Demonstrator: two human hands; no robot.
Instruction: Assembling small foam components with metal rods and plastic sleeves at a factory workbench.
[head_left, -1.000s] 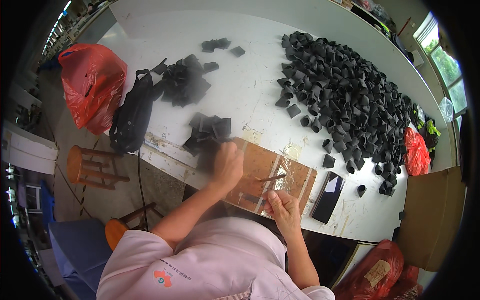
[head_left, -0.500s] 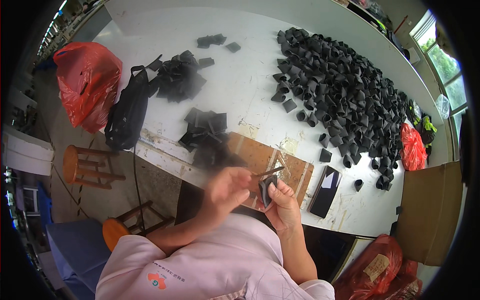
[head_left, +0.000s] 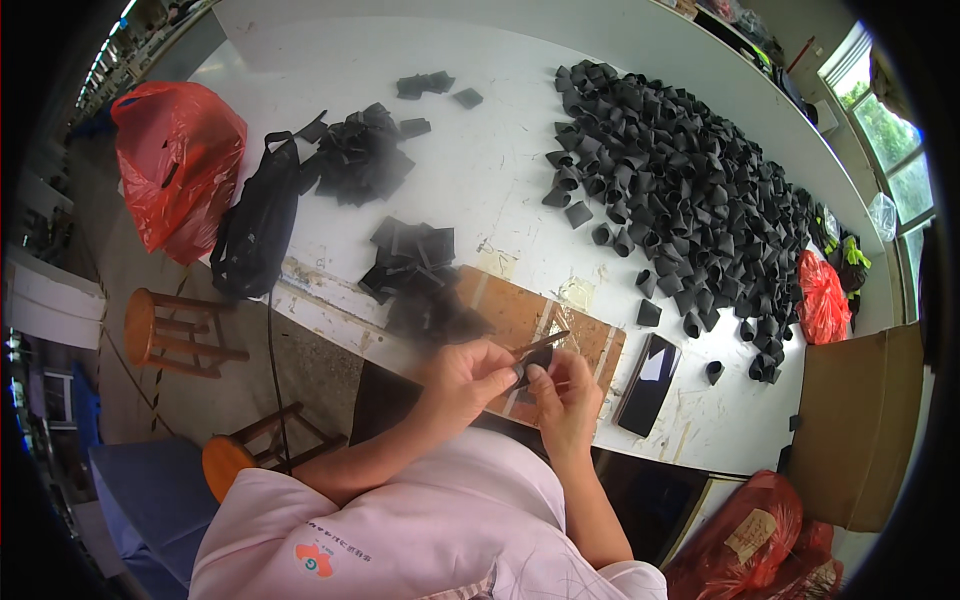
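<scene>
A small folded piece of black material (head_left: 536, 361) is held up between my two hands over the near edge of the worktable. My right hand (head_left: 570, 402) is closed, its thumb and fingers pinching the piece from the right. From the left, my left hand (head_left: 465, 378) has its thumb and fingertips closed at the piece's edge. A thin dark brown stick-like tool (head_left: 542, 342) juts out from the left fingers, behind the piece; its kind is unclear. Below lies a brown board (head_left: 505, 300) with strips of clear tape.
Flat black pieces (head_left: 415, 255) lie left of the board, more (head_left: 362, 160) farther back. Many rolled black pieces (head_left: 680, 180) heap at right. A phone (head_left: 648, 385) lies right of the board. Also around are a black bag (head_left: 257, 225), red plastic bag (head_left: 180, 160) and stools (head_left: 165, 335).
My left hand has come in to the right and its fingers now meet the black piece. My right hand has turned slightly, shifting its grip on the piece.
</scene>
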